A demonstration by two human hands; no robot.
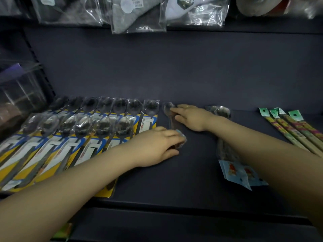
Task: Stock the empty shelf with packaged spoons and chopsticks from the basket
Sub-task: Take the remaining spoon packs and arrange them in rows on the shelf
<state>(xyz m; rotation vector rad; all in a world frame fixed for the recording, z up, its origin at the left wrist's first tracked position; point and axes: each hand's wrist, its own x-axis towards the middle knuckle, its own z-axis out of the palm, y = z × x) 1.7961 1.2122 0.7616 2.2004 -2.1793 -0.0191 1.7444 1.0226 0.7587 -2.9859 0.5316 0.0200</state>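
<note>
From your head camera, the clear-wrapped metal spoon point(172, 119) lies on the dark shelf point(192, 75) with its long axis running away from you, bowl at the back, just right of the row of yellow-and-blue carded spoons point(83, 135). Your right hand point(191, 117) rests flat on its bowel end, fingers point(176, 111) nearly straight; your left hand point(157, 145) pinches the near end, fingers curled on the wrapper. Both are on it, so squaring it to the row is likely your next nudge. Your right forearm hides much of another clear spoon pack point(225, 137). Green-topped chopstick packets point(293, 130) lie well apart, cut off at the right edge. No basket shows.
</note>
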